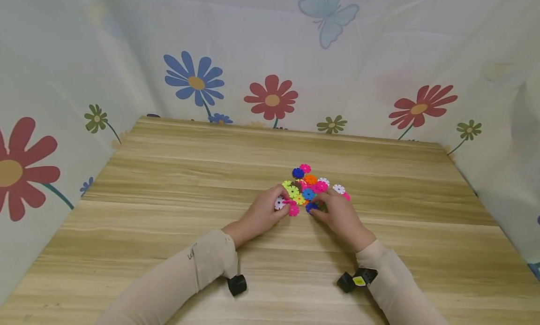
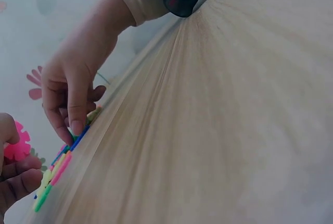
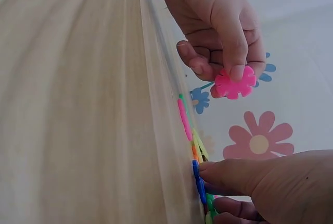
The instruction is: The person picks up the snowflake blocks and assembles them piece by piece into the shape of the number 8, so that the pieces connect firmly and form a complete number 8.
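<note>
My left hand (image 1: 263, 210) pinches a pink notched plastic disc (image 3: 235, 82) between thumb and fingers, held edge-on in the head view and face-on in the right wrist view. A white notched disc (image 1: 279, 203) shows right at those fingers. At the near right side of a pile of such discs, my right hand (image 1: 341, 217) has its thumb and fingertips around a dark blue disc (image 1: 311, 207); the thumb lies on its edge in the right wrist view. Next to the hands lie a yellow disc (image 1: 293, 192), a medium-blue disc (image 1: 308, 194) and a pink disc (image 1: 293, 209).
The discs lie on a wood-grain table (image 1: 190, 165). At the pile's far end are an orange disc (image 1: 310, 179) and a second dark blue disc (image 1: 298, 173). Another white disc (image 1: 339, 189) sits beyond the right hand. A flower-printed curtain (image 1: 236, 43) hangs behind the table.
</note>
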